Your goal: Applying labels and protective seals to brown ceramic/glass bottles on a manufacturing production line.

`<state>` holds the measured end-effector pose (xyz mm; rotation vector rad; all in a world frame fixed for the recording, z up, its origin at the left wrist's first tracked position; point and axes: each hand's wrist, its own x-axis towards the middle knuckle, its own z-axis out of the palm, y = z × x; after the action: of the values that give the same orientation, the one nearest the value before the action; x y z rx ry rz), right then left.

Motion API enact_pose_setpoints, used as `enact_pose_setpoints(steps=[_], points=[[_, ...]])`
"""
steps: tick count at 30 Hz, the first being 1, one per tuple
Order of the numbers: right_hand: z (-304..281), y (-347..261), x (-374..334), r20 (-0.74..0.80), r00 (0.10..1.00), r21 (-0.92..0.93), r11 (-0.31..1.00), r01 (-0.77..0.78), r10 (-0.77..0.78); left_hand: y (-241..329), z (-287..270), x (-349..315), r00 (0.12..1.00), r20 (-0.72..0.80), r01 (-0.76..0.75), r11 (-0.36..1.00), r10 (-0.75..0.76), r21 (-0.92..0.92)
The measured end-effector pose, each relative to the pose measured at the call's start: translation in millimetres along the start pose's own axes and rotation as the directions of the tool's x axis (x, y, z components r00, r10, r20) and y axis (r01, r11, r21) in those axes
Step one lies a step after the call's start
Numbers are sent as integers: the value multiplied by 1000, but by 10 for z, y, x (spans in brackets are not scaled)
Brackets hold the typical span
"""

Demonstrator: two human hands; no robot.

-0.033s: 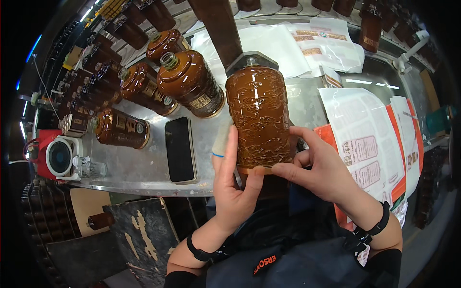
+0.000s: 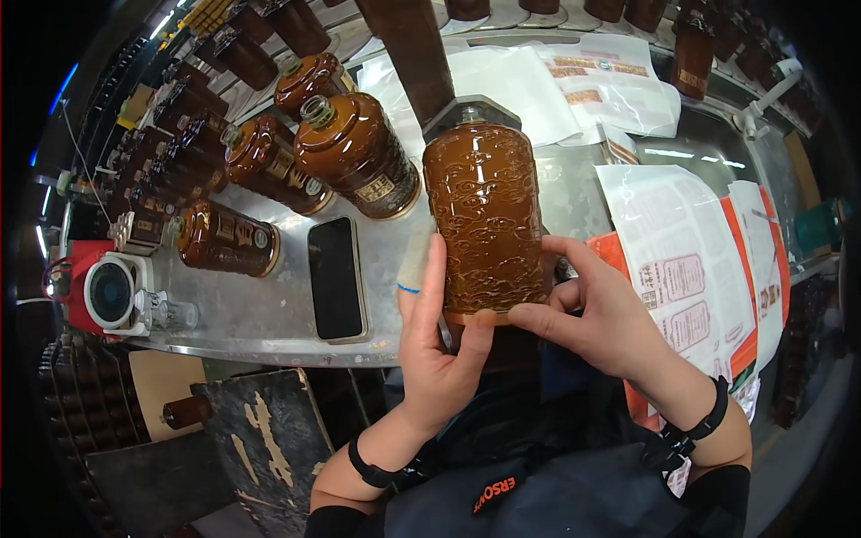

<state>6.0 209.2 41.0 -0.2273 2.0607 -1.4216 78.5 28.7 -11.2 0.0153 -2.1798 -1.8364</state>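
1. Brown glazed ceramic bottle with a raised cloud pattern (image 2: 485, 220) is held up over the near edge of the grey metal bench (image 2: 269, 314), its long axis running away from the person, neck and faceted cap at the far end, base toward the body
2. Left hand (image 2: 437, 345) cups the bottle's lower left side: the fingers (image 2: 429, 269) lie stretched along the wall, one wrapped in pale tape, and the thumb is pressed on the rim of the base
3. Right hand (image 2: 603, 314) closes on the lower right side, thumb tip pinching the base edge from below and the index finger curled onto the wall; the other fingers are tucked behind, hidden
4. Both hands meet at the base, so the bottle lies straight ahead of them and slightly above; neither is clearly nearer, each thumb touches the same rim
5. Black smartphone (image 2: 337, 278) lies flat on the bench just left of the left hand, screen dark
6. Several more round brown glazed bottles (image 2: 354, 152) lie on their sides farther left and back, in a loose row, well apart from the held one
7. White printed label sheets with orange borders (image 2: 691, 269) are spread on the bench to the right, just beyond the right hand
8. Small red and white desk fan (image 2: 108, 291) sits at the bench's left end
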Motion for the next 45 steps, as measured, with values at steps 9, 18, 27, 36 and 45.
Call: enact_pose_setpoints(steps=[9,18,27,36,45], points=[[11,-30,13,2,1000,38,999,-28,28,-41,-24,2,1000,7,-25,998,24,52],[21,-51,-10,8,997,76,994,-75,75,-54,-15,-1,999,6,-42,997,41,61],[32,26,2,-18,999,83,996,-34,36,-48,-100,19,996,48,-75,997,74,31],[50,51,-5,-4,999,220,975,-32,34,-78,-11,-31,998,30,53,981,-48,-186],[30,9,-11,5,999,160,986,-34,34,-51,-28,-15,999,35,36,993,-33,-110]])
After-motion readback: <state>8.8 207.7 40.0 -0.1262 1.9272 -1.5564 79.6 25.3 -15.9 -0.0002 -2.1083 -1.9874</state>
